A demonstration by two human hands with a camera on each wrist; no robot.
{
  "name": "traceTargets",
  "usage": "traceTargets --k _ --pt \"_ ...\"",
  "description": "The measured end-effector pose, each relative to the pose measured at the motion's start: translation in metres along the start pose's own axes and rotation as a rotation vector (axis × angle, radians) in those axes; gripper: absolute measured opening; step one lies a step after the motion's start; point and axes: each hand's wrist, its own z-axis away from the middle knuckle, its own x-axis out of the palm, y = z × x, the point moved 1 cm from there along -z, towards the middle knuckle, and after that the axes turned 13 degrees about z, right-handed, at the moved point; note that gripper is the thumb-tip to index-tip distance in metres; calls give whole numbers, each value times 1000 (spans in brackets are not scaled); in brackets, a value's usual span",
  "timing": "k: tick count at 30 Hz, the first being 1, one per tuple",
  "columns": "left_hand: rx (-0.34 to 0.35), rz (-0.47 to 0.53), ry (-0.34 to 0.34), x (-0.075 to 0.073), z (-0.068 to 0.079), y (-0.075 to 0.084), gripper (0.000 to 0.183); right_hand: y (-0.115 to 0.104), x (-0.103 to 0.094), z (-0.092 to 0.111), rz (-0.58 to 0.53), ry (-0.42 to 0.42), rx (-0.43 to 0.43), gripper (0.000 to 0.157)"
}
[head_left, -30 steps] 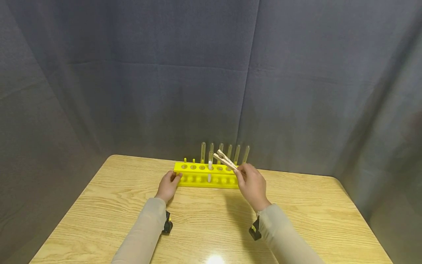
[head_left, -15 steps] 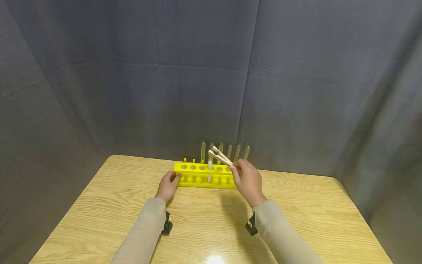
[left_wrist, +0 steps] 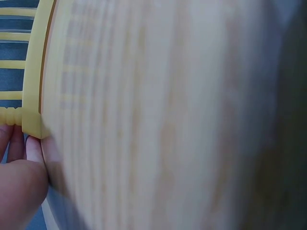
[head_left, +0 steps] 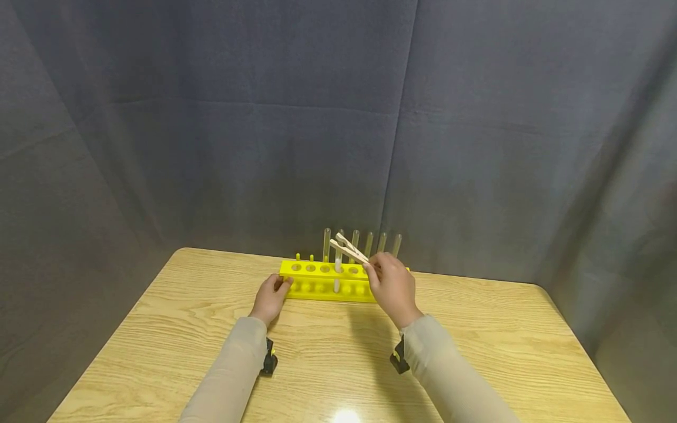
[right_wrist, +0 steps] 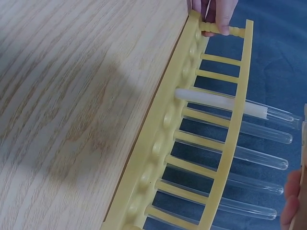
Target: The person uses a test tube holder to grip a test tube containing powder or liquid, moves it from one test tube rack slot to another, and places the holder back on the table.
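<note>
A yellow test tube rack [head_left: 296,269] stands on the table, and my left hand [head_left: 270,299] grips the post at its left end. In the left wrist view the thumb [left_wrist: 21,184] lies right beside the rack's base [left_wrist: 34,76]. One test tube [right_wrist: 216,99] with white contents stands upright in a middle hole. My right hand [head_left: 394,288] pinches a wooden test tube holder [head_left: 355,254], raised over the rack's right half. Its forked tip overlaps the top of the white-filled tube in the head view. In the right wrist view only the holder's edge and some fingertips [right_wrist: 290,196] show.
Several clear, upside-down test tubes [head_left: 327,244] sit on the pegs along the rack's back. Two bare pegs [head_left: 311,258] stick up at the left. The wooden table [head_left: 328,352] ends at a dark grey curtain [head_left: 264,147] behind.
The right hand has shifted left and slightly up with the test tube holder, bringing its tip to the top of the white-filled tube. The left hand stays on the rack's end.
</note>
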Motion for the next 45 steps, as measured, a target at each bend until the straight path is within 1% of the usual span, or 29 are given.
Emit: traceTargets --k 8,17,26,37,45 --pt "2 11 -4 0 -1 -2 27 0 3 -1 18 -21 17 14" --pt "-10 -1 -4 -1 -2 -3 30 0 7 -1 -9 -42 24 14" --pt "-13 -3 -4 -1 -3 -5 29 3 10 2 -7 -46 14 13" --pt "-8 5 -3 -1 -1 -1 28 2 11 8 4 -103 39 14" --pt "-4 13 -5 -1 -2 -2 27 3 13 11 7 -113 35 12"
